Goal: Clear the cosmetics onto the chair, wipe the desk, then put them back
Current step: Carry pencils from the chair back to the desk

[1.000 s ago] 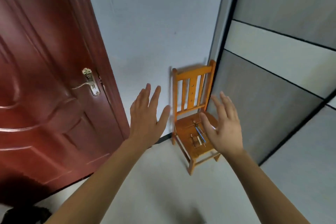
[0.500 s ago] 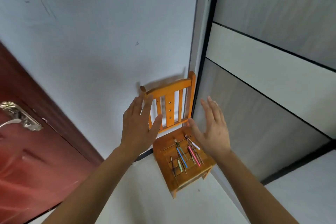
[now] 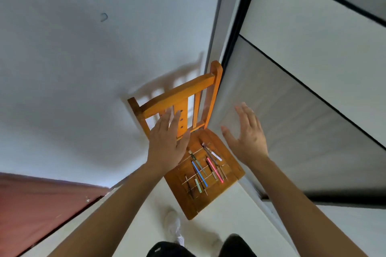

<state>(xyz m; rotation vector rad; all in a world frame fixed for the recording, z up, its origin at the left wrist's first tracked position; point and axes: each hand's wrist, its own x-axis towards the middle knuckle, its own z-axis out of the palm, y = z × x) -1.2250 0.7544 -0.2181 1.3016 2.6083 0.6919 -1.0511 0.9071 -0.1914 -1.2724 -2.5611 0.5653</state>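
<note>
The left hand point(image 3: 167, 144) and right hand point(image 3: 248, 137) — both spread, holding nothing — hover over the cosmetics point(image 3: 205, 170) on the chair point(image 3: 181, 94) seat; better to gather the thin sticks into one bundle before lifting, so none rolls off.

Home interior, prob. a bedroom or hallway corner: small orange wood chair point(image 3: 179, 94) set near a plain white wall point(image 3: 83, 69), just beside a tall gray/white panel cabinet point(image 3: 313, 58) w/ black trim. Red-brown wood door point(image 3: 31, 204) at lower left, pale smooth floor point(image 3: 142, 221). Makeup pencils point(image 3: 200, 174) laid out on the chair seat, i.e. domestic stuff.
</note>
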